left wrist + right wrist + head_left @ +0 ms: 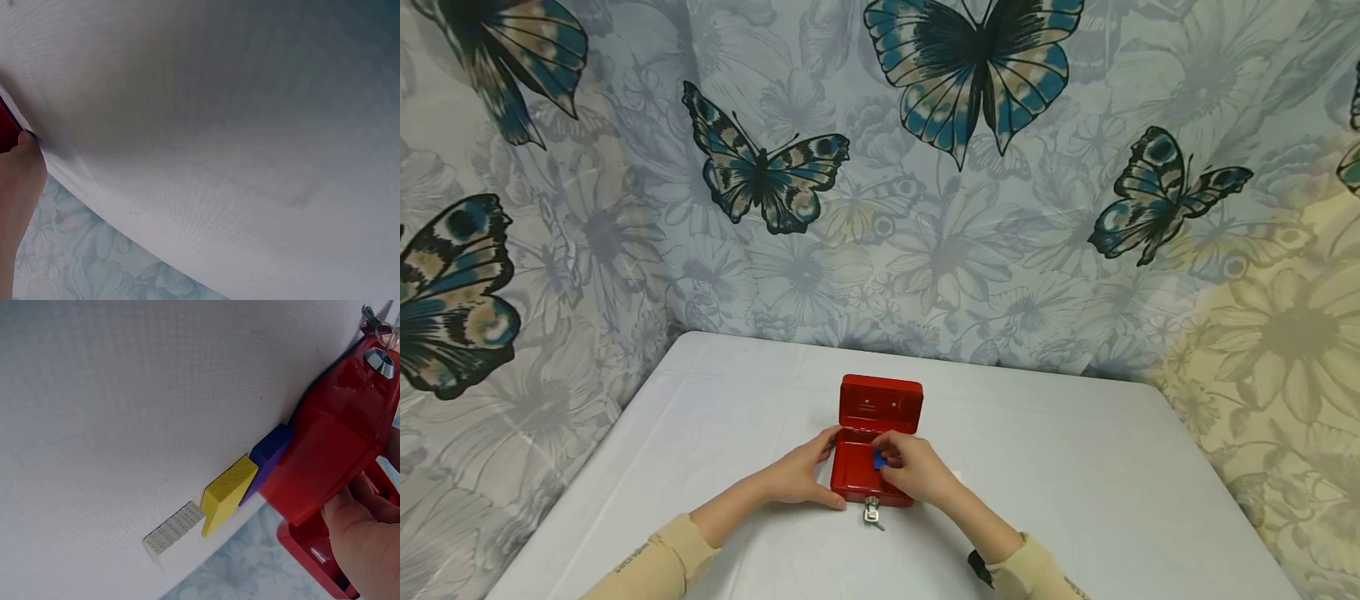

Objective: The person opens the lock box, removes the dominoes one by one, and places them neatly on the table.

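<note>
A small red cash box [853, 475] stands on the white table with its lid [880, 404] raised. Along its left side, my left hand [797, 475] grips it, thumb at the front corner and fingertips near the back. My right hand [917, 468] is over the right half of the box, pinching a blue block [878, 459] inside it; the fingers partly cover the block. Keys on a ring [872, 512] hang from the front lock. In the right wrist view, a dark blue block [269, 456], a yellow block [226, 492] and a pale grey block [175, 528] lie beside the box.
The white table [760, 375] reaches back to a fabric wall [925, 275] printed with butterflies and flowers. Fabric walls also flank the table at left and right. A black object [981, 569] shows beside the right sleeve.
</note>
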Available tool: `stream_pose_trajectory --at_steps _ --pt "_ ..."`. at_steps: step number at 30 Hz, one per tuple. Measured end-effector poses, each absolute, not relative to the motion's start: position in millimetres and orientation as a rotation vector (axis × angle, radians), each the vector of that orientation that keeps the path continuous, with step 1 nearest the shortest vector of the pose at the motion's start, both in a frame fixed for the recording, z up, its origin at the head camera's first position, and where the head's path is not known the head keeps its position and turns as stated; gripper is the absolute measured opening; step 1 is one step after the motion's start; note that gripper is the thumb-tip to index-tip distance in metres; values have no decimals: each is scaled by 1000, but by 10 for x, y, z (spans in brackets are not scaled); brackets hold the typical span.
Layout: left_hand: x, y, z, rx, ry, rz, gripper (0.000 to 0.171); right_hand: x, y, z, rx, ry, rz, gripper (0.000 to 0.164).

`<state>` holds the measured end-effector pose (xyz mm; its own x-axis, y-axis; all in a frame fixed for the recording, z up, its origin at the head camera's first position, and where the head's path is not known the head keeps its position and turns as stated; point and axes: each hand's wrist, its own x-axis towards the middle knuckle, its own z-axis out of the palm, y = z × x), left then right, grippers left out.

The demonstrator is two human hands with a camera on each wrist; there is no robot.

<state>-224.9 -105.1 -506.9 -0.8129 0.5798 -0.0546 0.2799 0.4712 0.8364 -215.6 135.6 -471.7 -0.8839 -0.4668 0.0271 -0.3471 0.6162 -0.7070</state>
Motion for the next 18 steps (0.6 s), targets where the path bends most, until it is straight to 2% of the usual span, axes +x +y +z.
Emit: stream_pose_trajectory --at_steps 18 --pt "-2237 -1050 -5046 728 2393 1266 107 -2148 1333 -4724 -746 2657 -1060 33"
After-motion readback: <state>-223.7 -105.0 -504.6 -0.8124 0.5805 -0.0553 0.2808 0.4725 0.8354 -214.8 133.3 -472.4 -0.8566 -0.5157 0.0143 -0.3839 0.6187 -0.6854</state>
